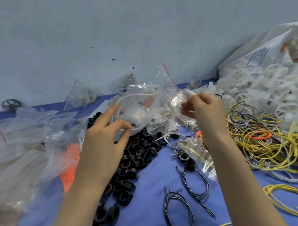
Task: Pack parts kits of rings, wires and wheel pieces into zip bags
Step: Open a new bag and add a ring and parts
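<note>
1. Right hand (pixel 204 109): its fingers are curled and pinch a clear zip bag (pixel 171 97), held up over the middle of the table (pixel 150 192) toward the far edge.
2. Left hand (pixel 102 142): well apart from the right. Thumb and forefinger bracket the near rim of a clear dish (pixel 136 117); I cannot tell whether they actually pinch it.
3. Black rings (pixel 137 154): a heap running from the middle to the near edge, under the left wrist.
4. Yellow wires (pixel 263 145): a tangle along the right edge. Black wire loops (pixel 194 185) lie separately toward the near edge.
5. White wheel pieces (pixel 259 91): piled in the far right corner.
6. Handling, as I judge it: the bag is featherlight, limp and slippery, so I would take it at the stiffer zip lip. The rings are rigid and easily pinched. The wires are springy and prone to snag, so I would lift each by its coil.
</note>
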Available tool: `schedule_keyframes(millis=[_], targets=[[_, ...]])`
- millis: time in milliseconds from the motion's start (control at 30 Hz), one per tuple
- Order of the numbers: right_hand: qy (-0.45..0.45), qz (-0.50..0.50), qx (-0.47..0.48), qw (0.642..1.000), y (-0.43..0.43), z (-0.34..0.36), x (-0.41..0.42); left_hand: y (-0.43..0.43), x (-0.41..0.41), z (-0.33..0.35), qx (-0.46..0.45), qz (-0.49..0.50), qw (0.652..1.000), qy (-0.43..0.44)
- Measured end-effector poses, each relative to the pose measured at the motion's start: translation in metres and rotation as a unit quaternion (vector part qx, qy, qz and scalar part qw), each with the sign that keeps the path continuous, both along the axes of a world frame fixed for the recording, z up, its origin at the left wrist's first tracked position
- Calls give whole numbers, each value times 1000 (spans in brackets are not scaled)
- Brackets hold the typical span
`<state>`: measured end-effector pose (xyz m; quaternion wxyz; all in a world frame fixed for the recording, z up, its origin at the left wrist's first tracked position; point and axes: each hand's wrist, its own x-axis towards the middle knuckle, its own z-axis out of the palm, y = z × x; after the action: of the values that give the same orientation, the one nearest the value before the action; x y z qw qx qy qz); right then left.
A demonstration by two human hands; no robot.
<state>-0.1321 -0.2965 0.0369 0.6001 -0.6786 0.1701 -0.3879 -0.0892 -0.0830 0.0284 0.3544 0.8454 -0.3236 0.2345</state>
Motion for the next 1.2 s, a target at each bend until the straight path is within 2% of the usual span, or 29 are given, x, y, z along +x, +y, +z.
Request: schedule_keyframes(millis=[67, 133, 200, 267, 300, 433, 500, 633, 767, 833, 900, 933, 1000, 1067, 1100, 1133, 1200], targets=[[170, 2, -110, 979, -6, -31, 15, 4, 1, 3, -26, 17, 999, -5], [298, 42, -203, 932, -2, -64, 30, 6, 2, 4, -39, 22, 999, -7], [371, 91, -279, 881, 3, -90, 41, 6, 2, 4, -42, 20, 999, -4], [400, 105, -319, 853, 5, -99, 46, 5, 1, 4, -44, 16, 999, -3], [397, 98, -311, 858, 5, -99, 46, 4, 0, 4, -47, 15, 999, -1], [325, 66, -231, 915, 1, -76, 36, 4, 0, 3, -54, 11, 998, -5], [266, 59, -197, 942, 0, -56, 27, 4, 2, 3, -54, 7, 998, -8], [117, 82, -50, 988, 0, -17, 7, 5, 4, 3, -54, 2, 999, -2], [28, 120, 59, 991, -13, 1, -9, 6, 2, 2, -54, -1, 999, -1], [52, 181, 110, 976, -25, 0, -14, 6, 1, 2, -55, -1, 999, 0], [135, 233, 121, 955, -34, -6, -18, 6, 1, 2, -51, 0, 999, 1], [191, 243, 104, 945, -36, -10, -19, 6, 2, 2, -49, 0, 999, 4], [332, 217, 1, 918, -38, -19, -21, 6, 2, 1, -48, -2, 999, 10], [464, 165, -153, 857, -39, -21, -23, 6, 2, 1, -47, -2, 999, 5], [491, 142, -210, 833, -39, -20, -24, 5, 3, 1, -49, -1, 999, 1], [491, 118, -247, 827, -40, -18, -24, 5, 3, 0, -56, -1, 998, -3], [435, 54, -289, 851, -41, -10, -27, 5, 3, 0, -78, -2, 997, -9]])
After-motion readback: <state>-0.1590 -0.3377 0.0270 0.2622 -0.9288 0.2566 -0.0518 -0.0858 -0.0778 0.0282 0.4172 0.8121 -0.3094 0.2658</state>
